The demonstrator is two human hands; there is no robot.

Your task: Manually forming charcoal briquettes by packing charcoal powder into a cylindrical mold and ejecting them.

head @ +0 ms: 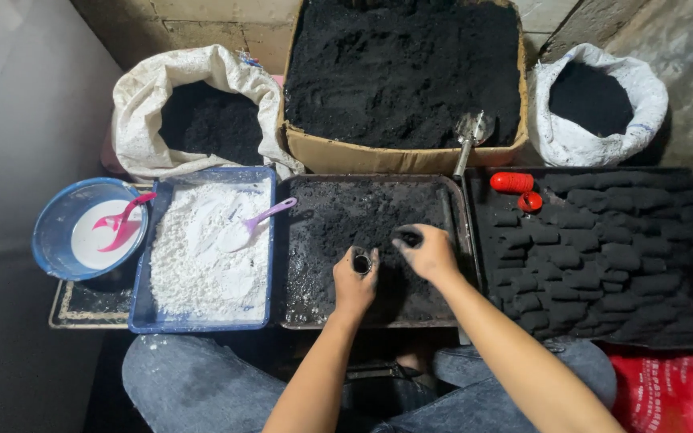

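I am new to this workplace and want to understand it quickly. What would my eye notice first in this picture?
Black powder fills most of the view: the big cardboard box at the top centre, the sacks beside it, and the dark tray in the middle. There the left hand holds a small tube and the right hand pinches powder. Against all this black, the blue tray of white powder at the left stands out, and rows of dark pressed pieces lie at the right.

Matt black powder [346, 216]; dented metal tray [292, 240]; cardboard box [338, 154].
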